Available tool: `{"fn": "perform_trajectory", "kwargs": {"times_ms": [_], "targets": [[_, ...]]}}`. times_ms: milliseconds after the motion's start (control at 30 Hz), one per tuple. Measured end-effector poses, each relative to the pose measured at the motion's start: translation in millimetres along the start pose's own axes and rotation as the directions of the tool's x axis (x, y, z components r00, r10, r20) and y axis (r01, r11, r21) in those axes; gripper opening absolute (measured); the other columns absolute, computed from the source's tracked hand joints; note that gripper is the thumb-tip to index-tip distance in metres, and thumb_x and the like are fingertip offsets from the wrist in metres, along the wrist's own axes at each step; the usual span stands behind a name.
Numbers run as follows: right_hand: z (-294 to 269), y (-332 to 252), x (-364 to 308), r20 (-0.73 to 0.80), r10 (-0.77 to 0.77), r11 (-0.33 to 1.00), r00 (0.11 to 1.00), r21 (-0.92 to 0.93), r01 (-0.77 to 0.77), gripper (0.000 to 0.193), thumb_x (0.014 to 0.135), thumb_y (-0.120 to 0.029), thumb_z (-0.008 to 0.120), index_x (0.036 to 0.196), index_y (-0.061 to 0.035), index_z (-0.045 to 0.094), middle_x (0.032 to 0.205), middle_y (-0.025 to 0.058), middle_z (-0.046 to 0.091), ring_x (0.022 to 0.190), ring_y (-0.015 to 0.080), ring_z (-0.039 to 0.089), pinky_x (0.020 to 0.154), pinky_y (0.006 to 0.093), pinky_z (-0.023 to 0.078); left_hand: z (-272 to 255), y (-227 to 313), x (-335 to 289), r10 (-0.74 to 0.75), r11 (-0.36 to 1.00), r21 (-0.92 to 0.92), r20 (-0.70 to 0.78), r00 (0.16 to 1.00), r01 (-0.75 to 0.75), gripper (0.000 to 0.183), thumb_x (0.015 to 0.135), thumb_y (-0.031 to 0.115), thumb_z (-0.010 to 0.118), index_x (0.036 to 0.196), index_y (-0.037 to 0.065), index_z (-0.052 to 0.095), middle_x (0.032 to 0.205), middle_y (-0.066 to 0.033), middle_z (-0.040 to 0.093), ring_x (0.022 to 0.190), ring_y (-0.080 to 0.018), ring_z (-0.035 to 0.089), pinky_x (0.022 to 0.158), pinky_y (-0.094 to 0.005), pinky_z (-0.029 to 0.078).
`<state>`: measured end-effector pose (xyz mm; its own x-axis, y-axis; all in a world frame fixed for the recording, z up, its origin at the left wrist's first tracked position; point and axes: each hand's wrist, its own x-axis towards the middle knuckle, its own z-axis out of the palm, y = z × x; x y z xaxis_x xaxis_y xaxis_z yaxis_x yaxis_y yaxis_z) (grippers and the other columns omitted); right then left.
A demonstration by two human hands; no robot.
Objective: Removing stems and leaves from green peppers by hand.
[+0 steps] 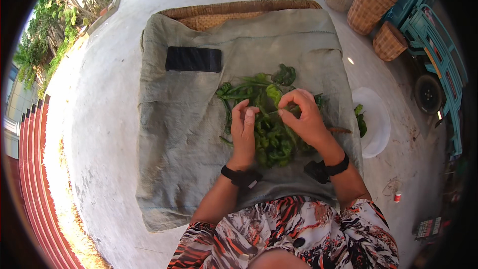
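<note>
A heap of wrinkled, long green peppers (274, 147) lies on a grey-green cloth in front of me. Above it, my left hand (244, 129) is closed, with thumb and forefinger bent together at a slim green pepper. My right hand (306, 119) pinches at the same pepper from the other side, thumb against forefinger. The fingers partly cover this pepper, and slight blur hides its exact outline. One reddish-brown pepper (341, 130) pokes out beside my right wrist. Both wrists carry black bands.
The cloth (174, 144) covers a woven tray (239, 11). A black phone (193, 59) lies at its far left. To the right, a white basin (376, 124) holds some green pieces. Wicker baskets (376, 1) and a teal vehicle (448, 74) stand far right; red steps (37, 179) are left.
</note>
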<state>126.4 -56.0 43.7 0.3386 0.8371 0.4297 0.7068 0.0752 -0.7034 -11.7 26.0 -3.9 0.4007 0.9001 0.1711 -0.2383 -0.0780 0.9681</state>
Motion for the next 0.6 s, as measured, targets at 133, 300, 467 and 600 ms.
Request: {"fn": "perform_trajectory", "kwargs": {"times_ms": [133, 300, 467, 600], "targets": [[3.7, -13.8, -25.2, 0.255, -0.009, 0.999, 0.967, 0.034, 0.000, 0.025, 0.078, -0.010, 0.062, 0.101, -0.0084, 0.052, 0.086, 0.0047, 0.059, 0.084, 0.0230, 0.055, 0.093, 0.0374, 0.035, -12.1, -19.1, 4.2, -0.070, 0.998, 0.016, 0.172, 0.983, 0.068, 0.025, 0.100, 0.024, 0.045, 0.099, 0.002, 0.057, 0.089, -0.0001, 0.057, 0.085, -0.0077, 0.049, 0.079, -0.0209, 0.039], [0.6, -12.0, -43.1, 0.157, 0.114, 0.958, 0.981, 0.244, -0.150, 0.031, 0.080, -0.008, 0.061, 0.110, -0.0054, 0.052, 0.093, 0.0068, 0.060, 0.088, 0.0215, 0.057, 0.090, 0.0349, 0.040, -2.4, -15.1, 3.3, -0.082, 0.993, -0.072, 0.145, 0.986, 0.093, 0.020, 0.099, 0.021, 0.046, 0.101, 0.003, 0.056, 0.088, -0.0011, 0.057, 0.085, -0.0081, 0.051, 0.079, -0.0217, 0.039], [-35.6, -33.8, -45.1, 0.005, 0.270, 0.881, 0.963, 0.401, -0.250, 0.033, 0.083, -0.005, 0.060, 0.115, -0.0010, 0.051, 0.101, 0.0105, 0.059, 0.094, 0.0182, 0.056, 0.086, 0.0306, 0.044, -12.1, -24.4, 7.5, -0.070, 0.992, -0.100, 0.120, 0.990, 0.083, 0.017, 0.099, 0.015, 0.046, 0.107, 0.003, 0.052, 0.088, -0.0029, 0.059, 0.080, -0.0100, 0.052, 0.072, -0.0232, 0.042], [-86.6, -28.9, -48.4, -0.446, 0.117, 0.951, 0.887, -0.208, -0.230, 0.032, 0.083, -0.007, 0.061, 0.114, -0.0034, 0.055, 0.103, 0.0099, 0.058, 0.094, 0.0191, 0.056, 0.086, 0.0309, 0.044, -13.7, -33.8, 5.0, -0.086, 0.996, 0.038, 0.253, 0.964, 0.079, 0.015, 0.097, 0.015, 0.050, 0.107, 0.003, 0.054, 0.089, -0.0015, 0.057, 0.087, -0.0108, 0.054, 0.083, -0.0234, 0.041]]}}
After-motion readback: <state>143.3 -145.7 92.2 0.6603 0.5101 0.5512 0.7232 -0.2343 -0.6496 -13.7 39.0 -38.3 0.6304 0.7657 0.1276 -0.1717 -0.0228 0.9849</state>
